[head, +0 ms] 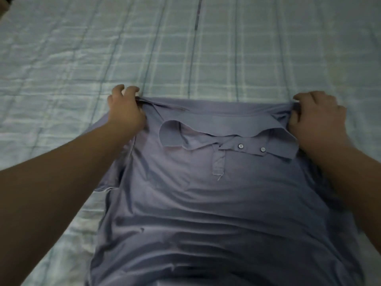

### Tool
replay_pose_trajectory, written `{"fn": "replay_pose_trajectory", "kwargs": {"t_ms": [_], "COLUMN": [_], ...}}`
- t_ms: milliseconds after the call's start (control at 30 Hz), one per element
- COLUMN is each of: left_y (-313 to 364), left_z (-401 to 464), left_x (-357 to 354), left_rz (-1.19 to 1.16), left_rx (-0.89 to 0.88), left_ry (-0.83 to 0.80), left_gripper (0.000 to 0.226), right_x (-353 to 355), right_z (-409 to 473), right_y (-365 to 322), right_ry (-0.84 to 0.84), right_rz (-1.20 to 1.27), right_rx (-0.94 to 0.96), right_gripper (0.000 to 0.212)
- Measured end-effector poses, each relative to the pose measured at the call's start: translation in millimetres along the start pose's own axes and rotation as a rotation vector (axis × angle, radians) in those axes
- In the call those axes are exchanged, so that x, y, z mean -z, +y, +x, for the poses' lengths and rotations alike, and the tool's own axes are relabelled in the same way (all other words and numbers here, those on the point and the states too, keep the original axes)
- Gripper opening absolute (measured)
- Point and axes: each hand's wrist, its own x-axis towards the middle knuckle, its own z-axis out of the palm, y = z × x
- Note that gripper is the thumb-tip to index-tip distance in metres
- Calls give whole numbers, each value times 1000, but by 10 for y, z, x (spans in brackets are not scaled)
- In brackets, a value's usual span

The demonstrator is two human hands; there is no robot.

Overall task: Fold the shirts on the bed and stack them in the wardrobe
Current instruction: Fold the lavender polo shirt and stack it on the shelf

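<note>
**Polo shirt spread on a checked bedspread**

Pale blue-green checked quilted bedspread serves as the surface. Nearest the viewer, a grey-blue short-sleeved polo shirt is laid front up, collar away. Farther off, its shoulders are gripped in curled fingers by the left hand and right hand.

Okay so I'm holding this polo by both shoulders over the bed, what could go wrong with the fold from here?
The collar is crumpled, one tip curled over at the left, so it may get creased into the fold unless flattened. The polo shirt has wrinkles across its body that could set in. The left hand and right hand bunch the shoulder fabric, so the shirt may land skewed on the plaid bed cover.
</note>
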Motion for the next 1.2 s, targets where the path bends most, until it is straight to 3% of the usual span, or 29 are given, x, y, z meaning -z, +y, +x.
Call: {"fn": "replay_pose_trajectory", "kwargs": {"t_ms": [133,300,500,600,667,733,867,900,967,1100,1200], "left_y": [78,145,-187,-456,-625,-751,-853,-826,-672,-639,-763], "left_z": [-602,-2006,-3588,-4055,-4206,-4310,-4401,-4397,-4337,-4390,-4533], "left_x": [320,659,746,719,736,769,803,837,932,1019,1302], "left_rz": [-79,-309,-363,-221,-76,-21,-106,-66,59,-53,32], "left_rx": [-152,-187,-403,-562,-602,-581,-423,-383,-324,-276,-357], "left_ry": [-49,-190,-355,-387,-409,-431,-387,-390,-415,-512,-595], "left_gripper": [65,51,43,44,55,64,78,76,43,43,47], "right_x": [486,1092,1504,1614,1630,1596,1529,1532,1577,1793,2062], "right_z": [-672,-2053,-3525,-3967,-4194,-4360,-4482,-4487,-4444,-4308,-4443], "right_y": [-153,-356,-497,-411,-315,-207,-40,-19,-12,0,22], "right_ry": [21,-162,-290,-338,-390,-415,-383,-370,-366,-524,-561], "right_rz": [244,366,381,328,280,285,336,354,365,332,302], "right_rx": [68,-6,-50,-24,-28,-33,-33,-65,-147,-292,-234], "right_gripper": [41,42,50,56,69,78,77,78,72,56,57]}}
